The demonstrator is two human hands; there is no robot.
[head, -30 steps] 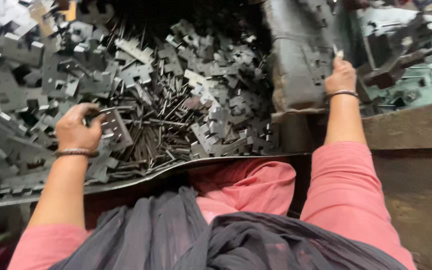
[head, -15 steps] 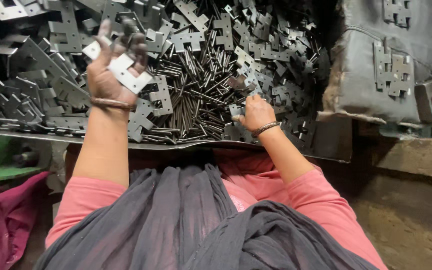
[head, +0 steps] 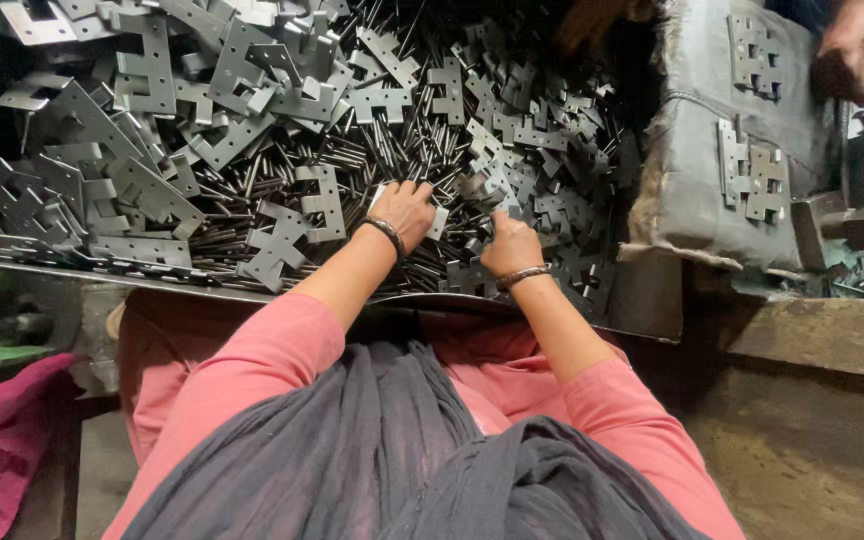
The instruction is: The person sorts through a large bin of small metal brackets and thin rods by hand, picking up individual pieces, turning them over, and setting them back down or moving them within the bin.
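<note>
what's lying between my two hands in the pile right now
In the head view, thin metal pins and small notched plates fill the gap between the left hand and right hand.

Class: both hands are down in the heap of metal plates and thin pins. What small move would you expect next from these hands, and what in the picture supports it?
Probably the left hand closes on a few pins and lifts, since its fingers are spread flat on them. The right hand already pinches at a small notched plate, so the two parts seem meant to meet.

Fingers (head: 422, 192) buried among metal pieces (head: 282, 240)
</note>
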